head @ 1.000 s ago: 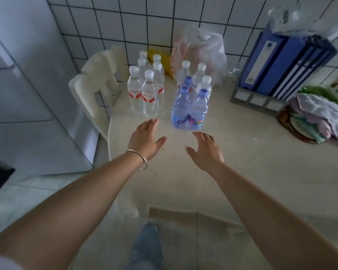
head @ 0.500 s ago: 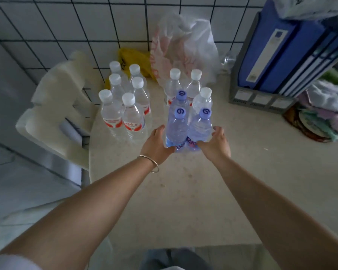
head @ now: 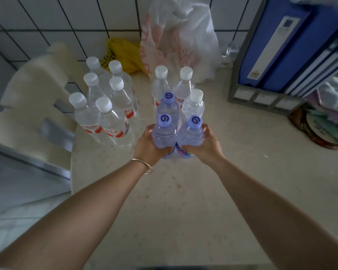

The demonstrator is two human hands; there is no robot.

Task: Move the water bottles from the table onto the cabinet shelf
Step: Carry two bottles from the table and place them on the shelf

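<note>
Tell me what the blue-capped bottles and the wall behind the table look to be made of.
Blue-capped bottles: likely thin, clear, blue-tinted plastic; you see through them and the walls glint. Wall: seemingly glazed white ceramic tile, a square grid with dark grout lines.

Purple-capped bottles (head: 164, 133); white-capped bottles (head: 105, 117), red-labelled; yellow bag (head: 123, 55), perhaps plastic.

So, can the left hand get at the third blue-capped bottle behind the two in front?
Probably not now. The left hand is wrapped around the front left blue-capped bottle, which stands directly before the third blue-capped bottle; the right hand holds its neighbour.
</note>
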